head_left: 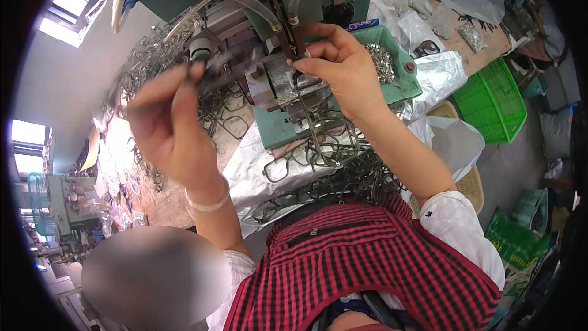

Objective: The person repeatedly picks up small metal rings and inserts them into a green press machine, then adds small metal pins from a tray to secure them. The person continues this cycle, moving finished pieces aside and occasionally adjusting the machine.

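Your right hand (340, 64) pinches a thin dark wire frame (304, 95) against the fixture of the green bench machine (288, 30), while your left hand (168, 122) pinches a second, motion-blurred frame piece (214, 73) to the machine's left. The workbench (165, 202) carries crumpled silver sheeting (257, 168) under loose wire frames (331, 159). A green plastic basket (493, 101) stands at the right, and windows (27, 144) at far left.
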A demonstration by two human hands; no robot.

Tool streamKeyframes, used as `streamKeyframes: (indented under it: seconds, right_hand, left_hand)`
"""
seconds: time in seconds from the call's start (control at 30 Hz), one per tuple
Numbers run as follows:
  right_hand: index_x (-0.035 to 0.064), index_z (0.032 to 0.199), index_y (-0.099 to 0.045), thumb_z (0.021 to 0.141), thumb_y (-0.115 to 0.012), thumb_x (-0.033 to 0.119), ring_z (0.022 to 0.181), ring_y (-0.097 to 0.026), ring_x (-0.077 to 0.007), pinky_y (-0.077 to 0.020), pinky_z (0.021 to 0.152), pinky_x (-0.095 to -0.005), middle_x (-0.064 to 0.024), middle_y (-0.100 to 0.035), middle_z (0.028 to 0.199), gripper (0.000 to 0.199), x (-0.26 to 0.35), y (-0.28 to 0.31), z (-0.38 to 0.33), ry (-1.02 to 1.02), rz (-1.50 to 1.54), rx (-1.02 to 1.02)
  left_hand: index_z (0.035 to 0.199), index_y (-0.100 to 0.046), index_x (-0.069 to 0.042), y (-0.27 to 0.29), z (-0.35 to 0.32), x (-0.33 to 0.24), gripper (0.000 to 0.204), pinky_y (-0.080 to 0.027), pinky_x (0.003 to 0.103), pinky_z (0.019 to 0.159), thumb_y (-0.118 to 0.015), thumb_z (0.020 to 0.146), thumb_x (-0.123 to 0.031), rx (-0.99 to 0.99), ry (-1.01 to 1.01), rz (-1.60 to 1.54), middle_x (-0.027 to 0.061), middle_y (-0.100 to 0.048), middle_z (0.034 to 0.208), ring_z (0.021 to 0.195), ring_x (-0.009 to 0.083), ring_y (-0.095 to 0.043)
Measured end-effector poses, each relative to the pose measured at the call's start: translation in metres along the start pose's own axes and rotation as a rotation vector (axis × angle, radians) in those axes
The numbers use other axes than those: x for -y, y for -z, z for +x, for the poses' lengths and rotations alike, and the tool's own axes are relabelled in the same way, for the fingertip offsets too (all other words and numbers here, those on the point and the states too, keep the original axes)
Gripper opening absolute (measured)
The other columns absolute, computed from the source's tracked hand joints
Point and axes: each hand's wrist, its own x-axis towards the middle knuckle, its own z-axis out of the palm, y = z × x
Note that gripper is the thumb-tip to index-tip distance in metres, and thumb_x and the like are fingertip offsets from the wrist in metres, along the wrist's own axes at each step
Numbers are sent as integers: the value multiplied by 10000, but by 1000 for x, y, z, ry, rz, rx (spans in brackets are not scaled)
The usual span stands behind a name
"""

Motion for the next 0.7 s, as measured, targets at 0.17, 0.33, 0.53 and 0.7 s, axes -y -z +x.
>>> streamKeyframes:
  seconds: [0.17, 0.33, 0.53, 0.7]
  right_hand:
    - [-16, 1374, -566, 910, -711, 59, 1103, -660, -162, -497, 975, -314, -92, -716, 1160, 492, 12, -7, -31, 191, -348, -26]
    - [63, 1089, -749, 840, -751, 160, 1227, -608, -385, -472, 1062, -450, -175, -680, 1255, 268, -9, 82, 1, 367, -1234, -130]
    - [89, 957, -769, 795, -790, 165, 1191, -627, -368, -493, 1022, -448, -147, -705, 1173, 180, -50, 151, -7, 450, -1502, -276]
    - [86, 882, -754, 786, -775, 169, 1150, -650, -348, -535, 948, -450, -122, -717, 1162, 128, -48, 136, 12, 357, -1440, -250]
  left_hand:
    - [1095, -600, 10, -9, -5, 9, 187, -581, 373, 879, -687, 934, 50, -19, -1, -115, 156, -716, 1024, 957, 266, -722]
    - [1013, -685, -18, -23, -46, 5, 210, -563, 339, 728, -731, 819, 49, 378, -260, 128, 146, -749, 986, 826, 288, -737]
    - [950, -704, -50, -42, -56, 24, 244, -615, 359, 703, -753, 721, 20, 584, -629, 357, 112, -765, 1070, 663, 228, -640]
    - [941, -696, -39, -39, -62, 26, 234, -651, 408, 788, -728, 715, 17, 591, -587, 336, 117, -761, 1074, 707, 249, -683]
